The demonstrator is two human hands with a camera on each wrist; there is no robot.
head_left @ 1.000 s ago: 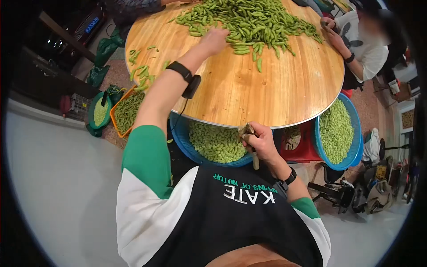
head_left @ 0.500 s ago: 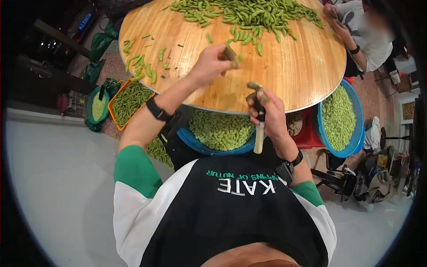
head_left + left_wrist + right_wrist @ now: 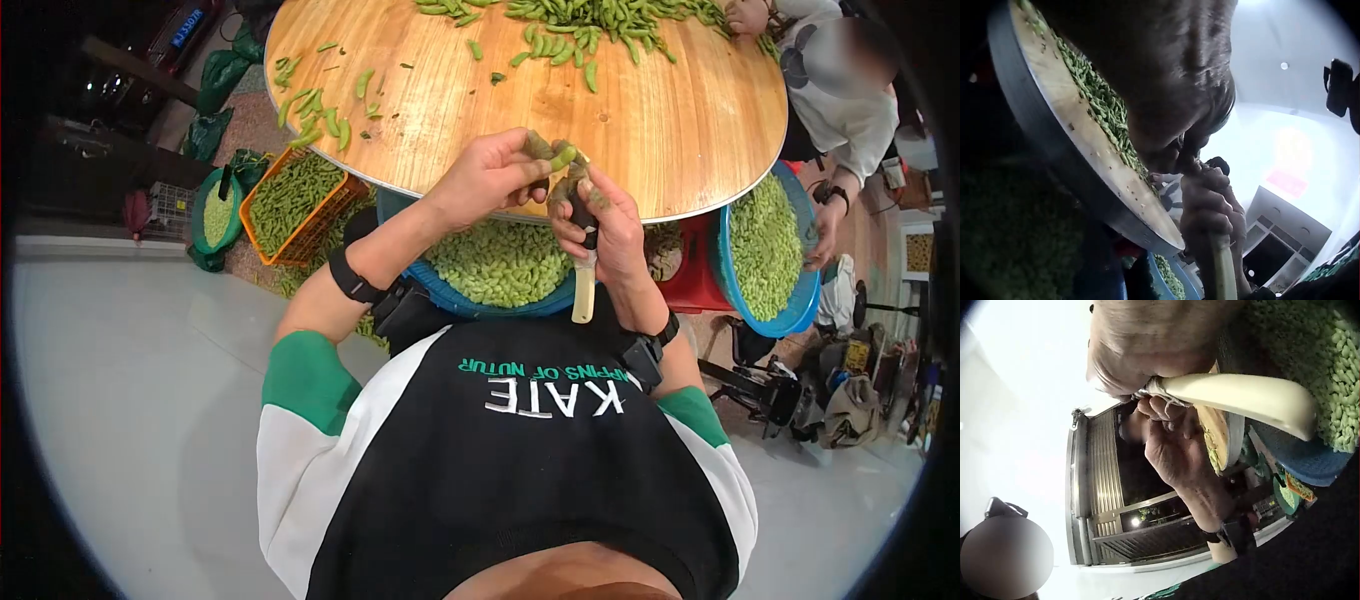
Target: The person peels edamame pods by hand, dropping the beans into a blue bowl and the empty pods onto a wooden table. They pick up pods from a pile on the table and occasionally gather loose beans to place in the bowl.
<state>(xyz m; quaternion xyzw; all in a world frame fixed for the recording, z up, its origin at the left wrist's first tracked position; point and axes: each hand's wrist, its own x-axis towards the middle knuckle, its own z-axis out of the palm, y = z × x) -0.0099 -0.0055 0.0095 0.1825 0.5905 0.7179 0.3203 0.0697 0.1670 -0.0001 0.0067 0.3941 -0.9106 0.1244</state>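
Observation:
Just over the near table edge, my left hand (image 3: pixel 485 180) pinches a green bean pod (image 3: pixel 563 157) between thumb and fingers. Beside it, my right hand (image 3: pixel 612 235) grips a tool with a cream handle (image 3: pixel 583 290); its working end is hidden by the fingers. Dark greenish coverings or stains show on some fingertips. The pod's tip overlaps the right fingertips in the head view. In the right wrist view, thin cord or wire wraps the top of the handle (image 3: pixel 1241 397), with the left hand (image 3: pixel 1179 456) close behind. The left wrist view shows both hands meeting.
A heap of pods (image 3: pixel 600 15) covers the far side of the round wooden table (image 3: pixel 670 150), with loose pods at left. Blue baskets of shelled beans stand below: one basket (image 3: pixel 430 285) before me, another basket (image 3: pixel 728 290) at right. An orange crate (image 3: pixel 300 240) holds pods. Another person (image 3: pixel 850 120) sits right.
My left hand has come back from the pod heap to my right hand, bringing a pod. The other person has lowered one hand from the table edge to the right basket.

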